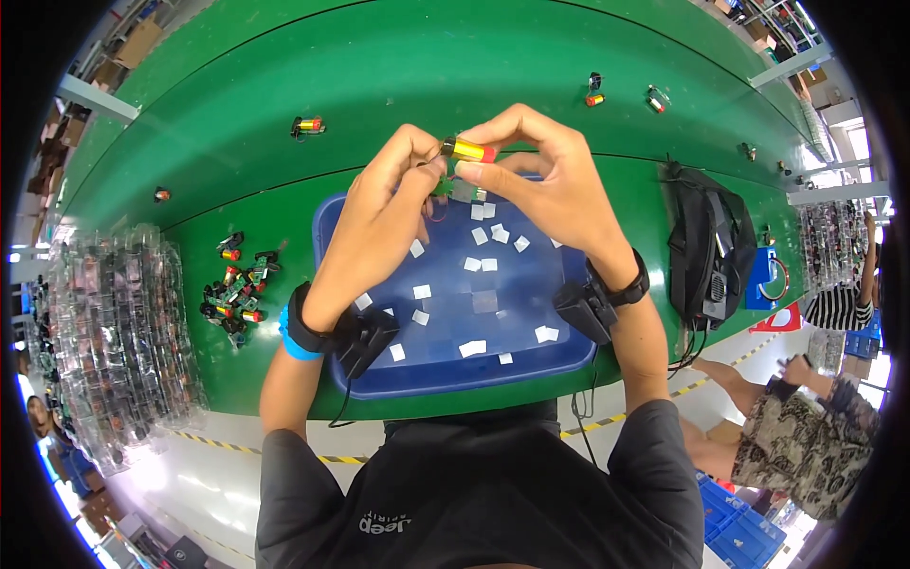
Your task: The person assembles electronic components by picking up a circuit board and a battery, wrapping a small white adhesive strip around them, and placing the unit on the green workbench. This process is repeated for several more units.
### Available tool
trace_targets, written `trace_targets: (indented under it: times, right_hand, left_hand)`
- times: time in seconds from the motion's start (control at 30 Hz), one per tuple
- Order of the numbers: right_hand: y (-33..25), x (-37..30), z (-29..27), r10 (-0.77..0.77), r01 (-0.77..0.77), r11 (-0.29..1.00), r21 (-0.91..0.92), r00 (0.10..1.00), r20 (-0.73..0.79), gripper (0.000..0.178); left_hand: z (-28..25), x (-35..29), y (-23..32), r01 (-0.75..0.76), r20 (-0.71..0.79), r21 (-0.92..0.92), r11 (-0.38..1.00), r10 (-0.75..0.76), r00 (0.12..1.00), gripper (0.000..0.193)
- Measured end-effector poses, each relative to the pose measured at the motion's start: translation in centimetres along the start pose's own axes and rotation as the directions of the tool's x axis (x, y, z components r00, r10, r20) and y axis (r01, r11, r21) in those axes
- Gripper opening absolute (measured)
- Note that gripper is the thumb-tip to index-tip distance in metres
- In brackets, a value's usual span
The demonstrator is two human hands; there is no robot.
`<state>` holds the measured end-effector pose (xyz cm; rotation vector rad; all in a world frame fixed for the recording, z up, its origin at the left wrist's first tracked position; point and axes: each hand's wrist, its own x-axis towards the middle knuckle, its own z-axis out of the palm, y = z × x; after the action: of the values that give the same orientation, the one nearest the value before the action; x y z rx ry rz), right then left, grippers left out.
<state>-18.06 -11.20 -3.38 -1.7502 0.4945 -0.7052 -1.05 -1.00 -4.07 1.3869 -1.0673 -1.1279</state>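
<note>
Over the far rim of a blue plastic tray [327, 228], both hands are raised together around a small electronic assembly. It has a yellow cylinder [471, 150] with a red end and a black end, thin wires and a green circuit board [449, 183]. My right hand [559, 185] pinches the cylinder between thumb and fingers near its red end. My left hand [387, 204] is closed at the black end and wires; its fingertips partly hide them. Below, small white square pieces [422, 292] lie scattered in the tray.
A pile of similar assemblies [237, 294] lies left of the tray, beside stacked clear plastic trays [118, 332]. A black bag [706, 247] lies to the right. Single assemblies [308, 125] dot the green table [455, 57]. Another person [796, 436] is at lower right.
</note>
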Motion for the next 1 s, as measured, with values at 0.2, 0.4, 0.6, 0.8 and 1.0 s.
trace_targets:
  times: [0.2,0.4,0.6,0.8,1.0]
  right_hand:
    - [0.0,0.1,-0.1,-0.006,0.007,0.996,0.085,1.000,-0.012,0.021]
    - [0.1,0.0,-0.1,-0.290,0.302,0.946,-0.117,0.951,0.109,0.026]
    - [-0.4,0.2,-0.6,-0.512,0.504,0.751,-0.426,0.852,0.106,0.030]
    - [-1.0,-0.4,-0.4,-0.459,0.451,0.797,-0.401,0.885,0.082,0.025]
    - [-1.2,-0.8,0.0,-0.482,0.487,0.710,-0.508,0.862,0.153,0.024]
  left_hand:
    - [-1.5,1.1,-1.1,0.031,0.118,-0.499,0.866,0.032,0.993,0.016]
    - [-2.1,1.0,-1.2,0.225,0.272,-0.747,0.626,-0.021,0.962,0.023]
    - [-0.6,-0.1,1.1,0.038,0.100,-0.526,0.850,0.018,0.995,0.028]
    - [-0.8,-0.6,0.9,0.083,0.133,-0.313,0.946,-0.043,0.990,0.029]
    - [-1.5,-0.1,0.4,0.109,0.252,-0.275,0.955,-0.038,0.967,0.025]
